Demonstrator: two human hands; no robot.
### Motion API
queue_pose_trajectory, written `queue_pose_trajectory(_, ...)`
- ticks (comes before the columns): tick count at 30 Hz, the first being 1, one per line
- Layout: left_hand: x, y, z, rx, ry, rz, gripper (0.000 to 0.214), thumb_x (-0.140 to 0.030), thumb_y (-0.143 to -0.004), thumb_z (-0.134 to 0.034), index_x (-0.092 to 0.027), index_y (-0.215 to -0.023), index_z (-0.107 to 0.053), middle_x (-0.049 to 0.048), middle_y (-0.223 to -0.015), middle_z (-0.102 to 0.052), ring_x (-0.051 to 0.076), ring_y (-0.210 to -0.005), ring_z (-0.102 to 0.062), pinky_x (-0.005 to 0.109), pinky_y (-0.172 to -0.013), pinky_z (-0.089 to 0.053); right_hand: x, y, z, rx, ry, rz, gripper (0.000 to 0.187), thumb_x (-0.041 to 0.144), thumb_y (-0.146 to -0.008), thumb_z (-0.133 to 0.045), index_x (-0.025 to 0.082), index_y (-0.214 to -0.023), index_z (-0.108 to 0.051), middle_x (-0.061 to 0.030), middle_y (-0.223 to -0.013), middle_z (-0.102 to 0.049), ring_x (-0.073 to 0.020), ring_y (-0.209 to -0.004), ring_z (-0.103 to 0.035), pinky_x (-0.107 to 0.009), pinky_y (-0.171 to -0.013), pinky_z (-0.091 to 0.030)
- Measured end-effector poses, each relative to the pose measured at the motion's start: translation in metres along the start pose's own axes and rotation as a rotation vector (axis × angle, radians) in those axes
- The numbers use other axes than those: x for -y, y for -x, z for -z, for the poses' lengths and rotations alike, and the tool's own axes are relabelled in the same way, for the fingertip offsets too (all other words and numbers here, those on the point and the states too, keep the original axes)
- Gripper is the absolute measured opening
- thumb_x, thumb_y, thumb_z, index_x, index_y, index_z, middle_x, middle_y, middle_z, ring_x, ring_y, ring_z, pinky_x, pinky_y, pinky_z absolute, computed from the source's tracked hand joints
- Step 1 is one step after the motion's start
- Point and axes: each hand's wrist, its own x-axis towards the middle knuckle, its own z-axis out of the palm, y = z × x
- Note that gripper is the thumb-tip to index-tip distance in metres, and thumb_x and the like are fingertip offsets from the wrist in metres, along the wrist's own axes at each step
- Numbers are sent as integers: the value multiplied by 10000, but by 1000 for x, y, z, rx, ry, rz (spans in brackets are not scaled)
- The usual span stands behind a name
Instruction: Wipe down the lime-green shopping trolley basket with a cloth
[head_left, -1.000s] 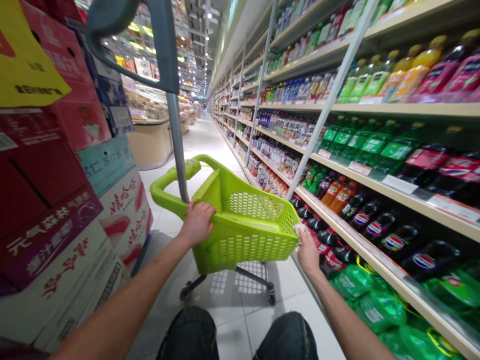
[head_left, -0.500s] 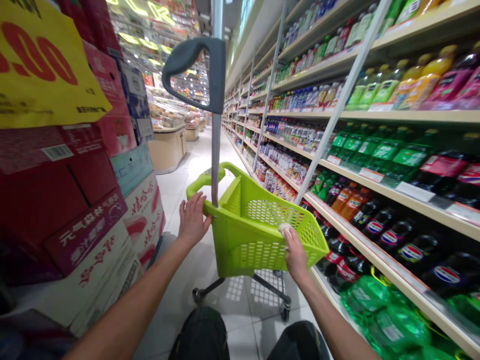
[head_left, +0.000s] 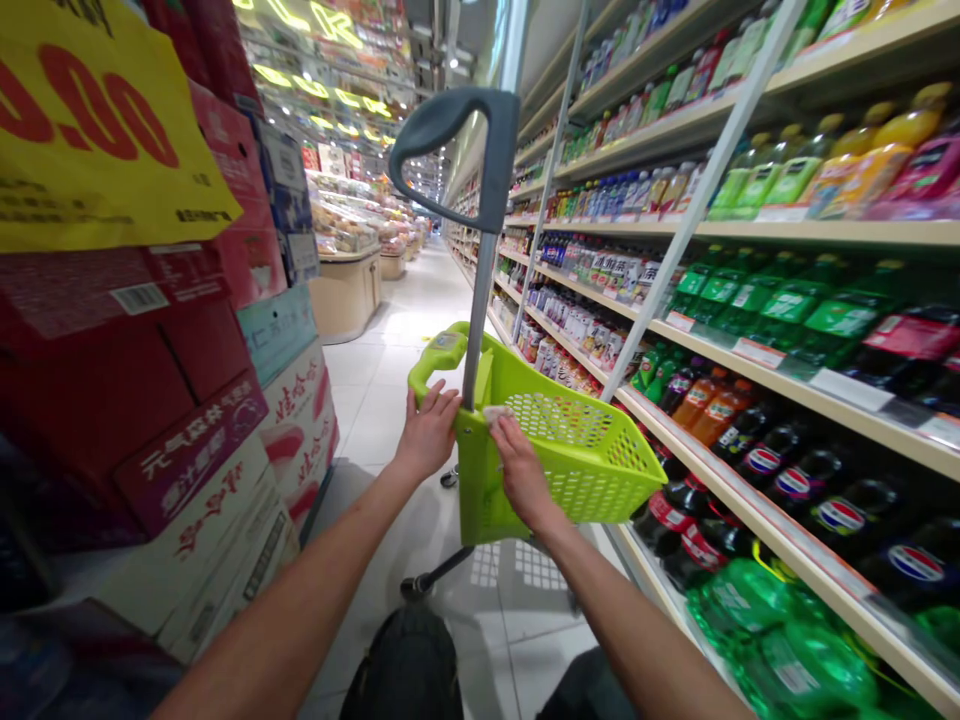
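A lime green plastic shopping basket on wheels stands in the aisle in front of my knees. A grey pull handle on a metal pole rises from its near corner. My left hand grips the basket's near rim beside the pole. My right hand presses a small white cloth against the rim, fingers closed on it.
Shelves of bottled soft drinks run along the right. Stacked red and white cartons with a yellow price sign stand at the left. The white tiled aisle stretches ahead. My dark-trousered knee shows at the bottom.
The basket has turned and shifted right. My right hand with the cloth slid along the rim from the far right corner to the near corner by the pole.
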Motion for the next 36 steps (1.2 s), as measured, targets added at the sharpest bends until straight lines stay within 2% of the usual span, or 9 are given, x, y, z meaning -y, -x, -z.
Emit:
queue_pose_trajectory(3,2,-3,0,20,10,16,515,-57,-703,-350,-185,-1190,-460,69,-1274,-484,261,-1274,-271,585,-1027,-132,-5,6,10,-75,53,-12,615,-40,-734,-294,185,-1301,-377,-65,-1378,-335,-169,-1308,-193,-404,-1068,-239)
queue_pose_trajectory(6,4,-4,0,53,5,19,556,-30,-671,-348,-176,-1196,-461,67,-1288,-473,260,-1276,-267,586,-1031,-132,7,9,-8,-87,81,95,518,-3,-790,-299,148,-1270,-422,-90,-1355,-371,-184,-1313,-175,-409,-1069,-233)
queue_pose_trajectory(12,7,-1,4,88,-7,6,567,-18,-666,-330,-158,-1201,-459,60,-1303,-459,253,-1282,-258,575,-1034,-150,22,58,-66,221,165,174,331,122,-854,-396,139,-1151,-541,-108,-1130,-585,-197,-1176,-431,-359,-977,-379)
queue_pose_trajectory(14,9,0,5,93,-12,9,566,-15,-666,-328,-154,-1199,-459,57,-1305,-457,248,-1284,-253,571,-1034,-152,21,64,-62,231,172,189,347,101,-848,-387,135,-1160,-534,-110,-1126,-588,-194,-1174,-434,-347,-955,-404)
queue_pose_trajectory(20,15,1,7,83,-43,11,552,-22,-677,-332,-157,-1196,-462,54,-1315,-447,238,-1287,-251,557,-1039,-142,19,16,-18,-76,170,228,476,19,-815,-314,141,-1259,-435,-82,-1329,-412,-199,-1306,-197,-416,-1050,-272)
queue_pose_trajectory(26,16,15,2,-29,-131,-18,560,-28,-712,-327,-129,-1259,-391,91,-1375,-353,224,-1305,-216,518,-1045,-134,9,57,-35,145,241,270,389,70,-825,-376,138,-1179,-521,-108,-1151,-572,-207,-1235,-350,-377,-949,-411)
queue_pose_trajectory(30,2,32,-9,-108,-164,-61,517,-43,-762,-310,-94,-1274,-367,120,-1375,-342,211,-1312,-197,478,-1054,-144,7,53,-17,14,201,205,469,34,-815,-328,143,-1258,-435,-106,-1268,-475,-208,-1279,-271,-409,-997,-351)
queue_pose_trajectory(33,-12,37,-20,-56,-173,-157,474,-87,-810,-303,-120,-1277,-370,102,-1374,-347,200,-1306,-215,459,-1055,-170,3,34,-7,-92,199,180,507,24,-809,-304,152,-1293,-385,-100,-1319,-417,-204,-1301,-212,-436,-1027,-301)
queue_pose_trajectory(36,-20,35,-27,9,-192,-184,453,-122,-830,-309,-133,-1278,-376,78,-1376,-344,199,-1296,-244,441,-1046,-217,-4,43,-14,-24,234,192,484,30,-809,-316,153,-1262,-431,-99,-1264,-478,-196,-1288,-248,-407,-1004,-346)
